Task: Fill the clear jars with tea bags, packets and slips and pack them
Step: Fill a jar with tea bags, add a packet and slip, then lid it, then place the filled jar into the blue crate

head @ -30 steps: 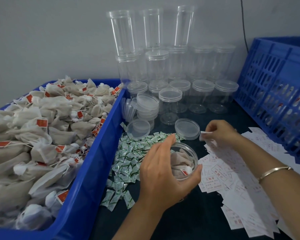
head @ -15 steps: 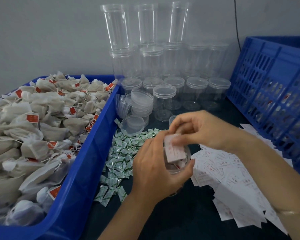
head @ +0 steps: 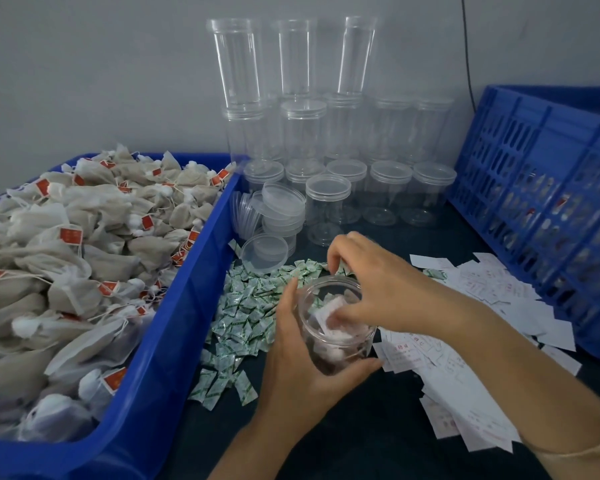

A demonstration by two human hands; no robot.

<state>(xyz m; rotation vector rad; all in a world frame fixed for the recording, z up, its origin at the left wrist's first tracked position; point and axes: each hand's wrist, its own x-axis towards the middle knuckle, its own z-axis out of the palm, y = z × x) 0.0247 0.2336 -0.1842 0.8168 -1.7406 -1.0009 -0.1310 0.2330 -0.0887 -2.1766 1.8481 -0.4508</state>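
The left hand (head: 302, 365) grasps the open clear jar (head: 340, 344) from its left side, fingers (head: 361, 363) wrapped round the near wall and the thumb up along the left rim. The jar stands on the dark table (head: 361, 431) between the packets and the slips. The right hand (head: 374, 289) is over the jar's mouth, its thumb pressed on a white slip (head: 331, 311) inside and its other fingers curled at the far rim. Whether they pinch the slip I cannot tell. Green-and-white packets (head: 250, 306) lie scattered just left of the jar, and a heap of white slips (head: 482, 292) spreads to its right. A blue tub (head: 174, 341) heaped with tea bags (head: 66, 237) fills the left. Empty jars (head: 326, 202) are stacked at the far wall, with loose lids (head: 264, 252) in front. A blue crate (head: 534, 202) stands at the right.
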